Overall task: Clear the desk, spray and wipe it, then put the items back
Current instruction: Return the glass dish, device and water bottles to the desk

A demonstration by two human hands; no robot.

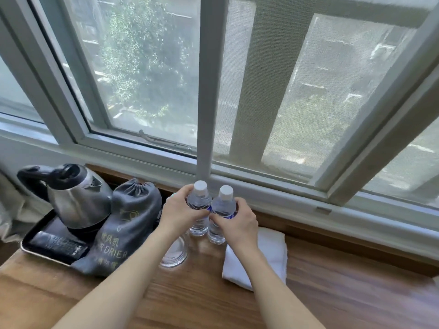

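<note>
Both my hands grip bottles: my left hand [179, 211] curls round the left clear plastic water bottle with a white cap [199, 207], my right hand [238, 222] round its twin [221, 213] just beside it. Both stand upright on the brown wooden desk [332, 293]. Left of my hands sits a steel kettle [76, 198] on a black tray [38, 245], touched by a grey hair-drier pouch [128, 224]. A clear glass [174, 254] lies under my left wrist, a folded white cloth [273, 248] under my right.

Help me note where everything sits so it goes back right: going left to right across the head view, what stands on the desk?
Tray with kettle → grey dryer bag → left hand on left bottle → right bottle in right hand → white cloth.
</note>
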